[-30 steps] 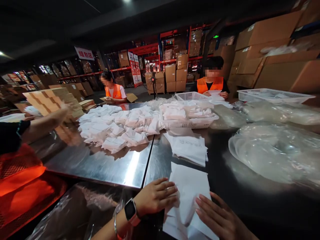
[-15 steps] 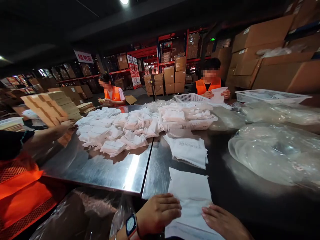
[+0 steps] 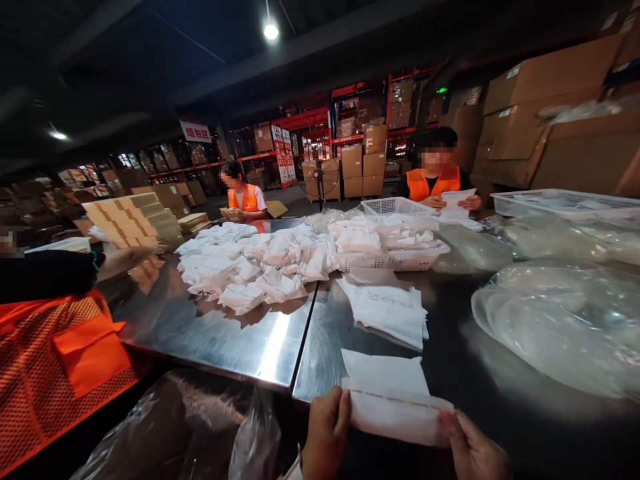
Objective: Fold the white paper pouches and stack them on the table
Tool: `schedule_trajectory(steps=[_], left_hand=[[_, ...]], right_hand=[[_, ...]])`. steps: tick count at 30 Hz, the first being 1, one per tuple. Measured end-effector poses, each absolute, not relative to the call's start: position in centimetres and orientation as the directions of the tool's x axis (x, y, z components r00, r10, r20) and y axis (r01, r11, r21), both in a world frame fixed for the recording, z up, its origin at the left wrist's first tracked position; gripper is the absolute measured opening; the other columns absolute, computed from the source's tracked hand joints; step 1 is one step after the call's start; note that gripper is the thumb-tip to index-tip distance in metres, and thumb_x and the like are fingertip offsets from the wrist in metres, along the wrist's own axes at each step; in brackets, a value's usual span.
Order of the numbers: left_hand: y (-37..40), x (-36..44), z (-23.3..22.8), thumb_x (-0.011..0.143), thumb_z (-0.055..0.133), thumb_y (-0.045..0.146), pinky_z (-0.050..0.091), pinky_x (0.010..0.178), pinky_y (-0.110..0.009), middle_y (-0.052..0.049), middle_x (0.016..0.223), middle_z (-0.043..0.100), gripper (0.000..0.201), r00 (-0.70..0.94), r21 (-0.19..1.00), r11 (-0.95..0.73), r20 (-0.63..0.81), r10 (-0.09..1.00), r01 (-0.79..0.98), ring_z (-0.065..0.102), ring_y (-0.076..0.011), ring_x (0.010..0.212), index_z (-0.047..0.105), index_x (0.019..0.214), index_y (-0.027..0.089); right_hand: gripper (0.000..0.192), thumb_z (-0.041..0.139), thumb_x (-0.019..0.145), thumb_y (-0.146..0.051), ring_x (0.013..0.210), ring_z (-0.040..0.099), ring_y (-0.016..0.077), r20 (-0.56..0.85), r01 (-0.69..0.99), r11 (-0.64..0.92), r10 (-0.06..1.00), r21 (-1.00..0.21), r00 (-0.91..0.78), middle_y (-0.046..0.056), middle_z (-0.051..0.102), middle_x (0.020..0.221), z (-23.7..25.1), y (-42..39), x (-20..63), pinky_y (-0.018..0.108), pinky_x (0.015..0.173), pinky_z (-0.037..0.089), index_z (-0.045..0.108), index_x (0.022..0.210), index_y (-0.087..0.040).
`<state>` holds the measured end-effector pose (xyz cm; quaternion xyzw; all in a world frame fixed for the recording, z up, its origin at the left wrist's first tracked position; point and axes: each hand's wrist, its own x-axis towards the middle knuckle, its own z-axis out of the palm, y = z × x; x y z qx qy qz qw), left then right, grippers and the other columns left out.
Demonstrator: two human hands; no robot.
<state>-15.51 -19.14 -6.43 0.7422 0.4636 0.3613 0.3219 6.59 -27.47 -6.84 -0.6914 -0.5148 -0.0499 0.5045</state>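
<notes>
While, in the head view, the left hand point(image 3: 327, 423) and right hand point(image 3: 473, 443) pinch opposite ends of the white bag point(image 3: 397, 417) at the near edge of the table point(image 3: 325, 347), even tension and level grips should leave its fold straight

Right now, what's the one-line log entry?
left hand: grips left end; right hand: grips right end; held: white packet; beyond: white stack

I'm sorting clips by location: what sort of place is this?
Likely a warehouse's packing area: stacked boxes and red racks stand behind, and white packets lie heaped on a metal table.
</notes>
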Motion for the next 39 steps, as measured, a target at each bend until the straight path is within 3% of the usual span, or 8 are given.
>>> schedule_trajectory(steps=[5,20,24,29,32,35,37,39], left_hand=[[-19.1,-14.7,-6.4,0.093,0.019,0.063,0.029,0.050,-0.028,-0.001,0.055,0.052,0.057,0.204,0.825,-0.365,0.304,0.930,0.432,0.045,-0.0144,0.050,0.044,0.063,0.022],[-18.8,-14.1,-7.1,0.095,0.023,0.056,0.030,0.048,-0.027,0.000,0.053,0.053,0.053,0.128,0.811,-0.406,0.390,0.912,0.422,0.047,-0.0142,0.047,0.048,0.063,0.022],[-18.8,-14.1,-7.2,0.095,0.025,0.054,0.029,0.048,-0.028,0.000,0.052,0.052,0.050,0.129,0.786,-0.410,0.398,0.908,0.463,0.046,-0.0147,0.046,0.045,0.061,0.023],[-18.9,-14.3,-6.3,0.095,0.026,0.044,0.029,0.049,-0.028,-0.001,0.055,0.055,0.044,0.204,0.760,-0.400,0.344,0.916,0.512,0.049,-0.0152,0.048,0.046,0.062,0.022],[-19.1,-14.8,-4.4,0.096,0.030,0.035,0.030,0.051,-0.027,-0.003,0.060,0.061,0.040,0.297,0.678,-0.383,0.246,0.923,0.628,0.054,-0.0158,0.053,0.052,0.065,0.021],[-19.5,-15.5,-2.2,0.094,0.038,0.025,0.032,0.051,-0.027,-0.003,0.062,0.063,0.032,0.327,0.489,-0.378,0.191,0.926,0.786,0.058,-0.0170,0.055,0.059,0.069,0.021],[-19.7,-15.5,-1.2,0.091,0.038,0.016,0.039,0.056,-0.027,-0.006,0.075,0.068,0.028,0.308,0.405,-0.442,0.355,0.883,0.800,0.061,-0.0178,0.063,0.065,0.086,0.020],[-19.7,-14.6,-0.9,0.089,0.037,0.013,0.047,0.073,-0.033,-0.009,0.099,0.069,0.033,0.350,0.321,-0.620,0.603,0.717,0.716,0.065,-0.0206,0.084,0.063,0.109,0.020]], right_hand=[[0.064,0.030,0.084,-0.075,0.038,0.054,0.0190,0.509,0.727,-0.037,0.689,-0.686,0.516,0.002,0.054,0.041,-5.3,-26.3,6.1,0.027,0.040,0.040,0.055,0.053,-0.025],[0.065,0.025,0.088,-0.071,0.041,0.058,0.0214,0.590,0.773,-0.034,0.625,-0.633,0.511,0.005,0.060,0.048,-4.9,-25.4,5.4,0.030,0.041,0.035,0.060,0.065,-0.023],[0.063,0.025,0.088,-0.071,0.036,0.052,0.0187,0.552,0.757,-0.064,0.645,-0.650,0.529,0.003,0.054,0.042,-4.6,-25.5,5.2,0.029,0.039,0.032,0.052,0.056,-0.025],[0.058,0.030,0.088,-0.069,0.041,0.056,0.0182,0.518,0.742,-0.064,0.675,-0.668,0.525,0.004,0.059,0.050,-4.4,-25.3,5.3,0.026,0.042,0.036,0.057,0.066,-0.023],[0.059,0.029,0.085,-0.072,0.040,0.055,0.0177,0.513,0.762,-0.114,0.675,-0.638,0.530,0.005,0.060,0.050,-4.2,-24.8,5.4,0.026,0.041,0.034,0.055,0.063,-0.024],[0.057,0.029,0.084,-0.071,0.036,0.051,0.0158,0.494,0.768,-0.161,0.680,-0.619,0.541,0.003,0.058,0.048,-4.1,-24.8,5.5,0.026,0.039,0.032,0.052,0.060,-0.025],[0.054,0.031,0.085,-0.068,0.035,0.051,0.0150,0.471,0.752,-0.162,0.690,-0.639,0.549,0.002,0.057,0.047,-4.3,-25.1,5.6,0.025,0.039,0.034,0.052,0.060,-0.025],[0.053,0.032,0.086,-0.067,0.039,0.054,0.0157,0.476,0.755,-0.151,0.693,-0.638,0.541,0.002,0.058,0.048,-4.7,-25.4,5.8,0.024,0.040,0.037,0.053,0.061,-0.025]])
